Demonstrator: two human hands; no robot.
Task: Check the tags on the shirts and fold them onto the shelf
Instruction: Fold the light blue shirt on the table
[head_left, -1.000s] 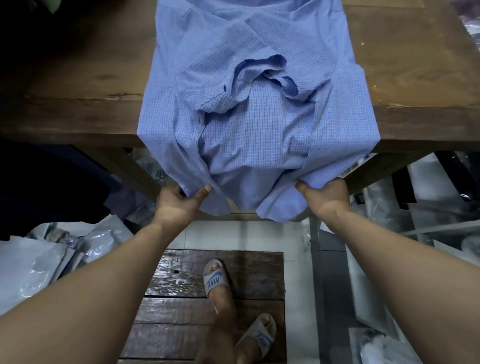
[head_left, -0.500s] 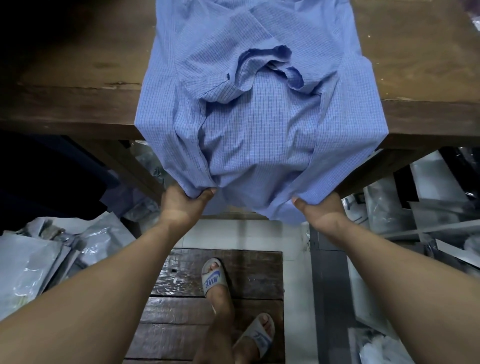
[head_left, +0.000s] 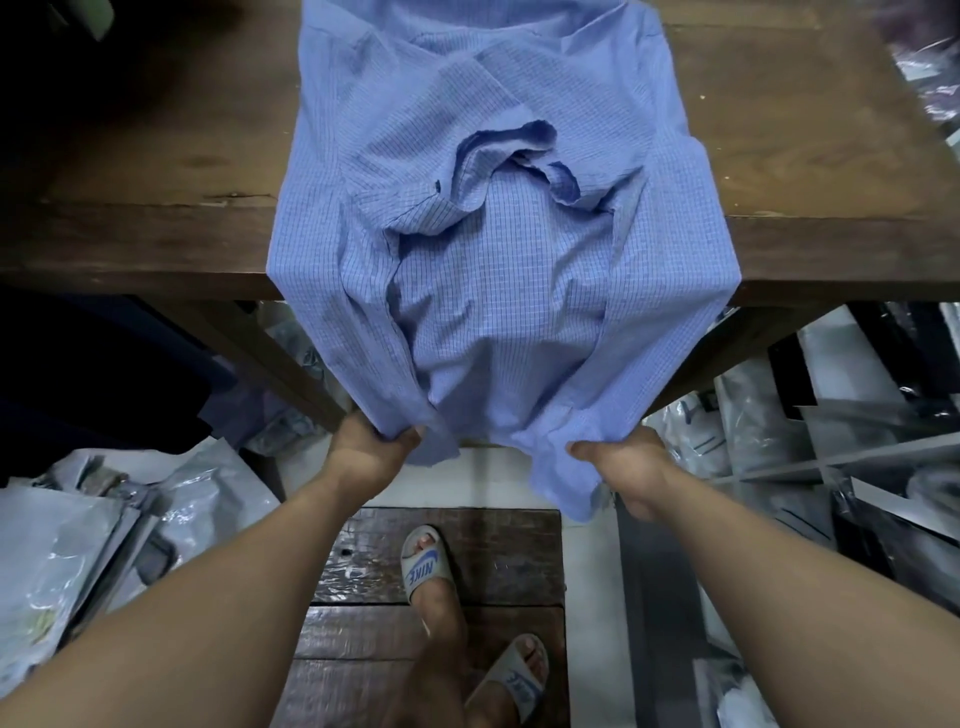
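Plastic packs (head_left: 78, 545) crowd the floor at left, under and beside the table (head_left: 156, 171). Feet stand on a wooden board (head_left: 493, 540). The blue checked shirt (head_left: 493, 234) lies on the table, long axis running away from the person, its lower part draped over the near edge. Left hand (head_left: 366, 449) and right hand (head_left: 623, 462) each pinch the hem below that edge.

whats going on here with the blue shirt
A person stands at a dark wooden table with a light blue checked shirt spread on it, sleeves folded in over the middle. The shirt's lower part hangs over the near edge. The left hand and right hand each grip a bottom corner of it, below the tabletop. The bottom is not yet folded up. Plastic-wrapped packages lie on the floor.
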